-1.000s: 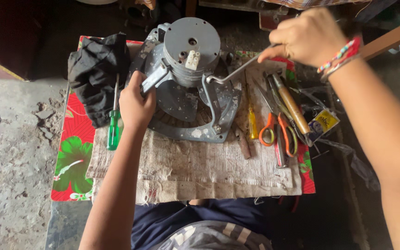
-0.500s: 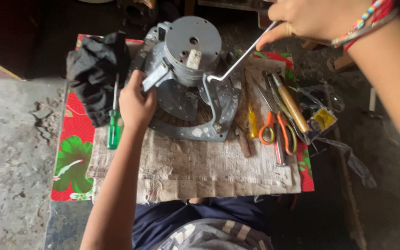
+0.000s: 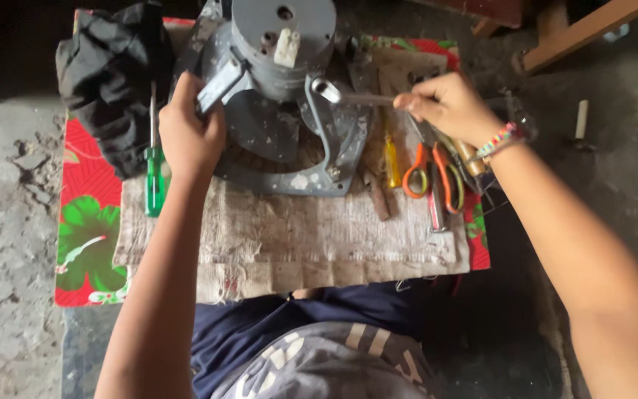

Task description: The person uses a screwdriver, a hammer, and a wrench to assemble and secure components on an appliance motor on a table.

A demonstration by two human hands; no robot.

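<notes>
A grey metal motor housing (image 3: 282, 44) on its flat bracket frame (image 3: 289, 159) stands on a worn burlap cloth (image 3: 297, 236). My left hand (image 3: 190, 133) grips a grey metal arm at the frame's left side. My right hand (image 3: 448, 107) holds a slim metal wrench (image 3: 348, 94) level, its ring end at the bracket just right of the housing. A beaded bracelet circles my right wrist.
A green-handled screwdriver (image 3: 153, 174) and a black rag (image 3: 112, 70) lie to the left. Orange-handled scissors (image 3: 430, 166), a yellow-handled tool (image 3: 391, 159) and other tools lie to the right. A red floral cloth (image 3: 86, 236) lies underneath. Concrete floor surrounds it; wooden furniture legs stand at top right.
My right hand has come down from high up and brought the wrench's end to the bracket beside the housing. The view has moved in closer. My left hand keeps its grip.
</notes>
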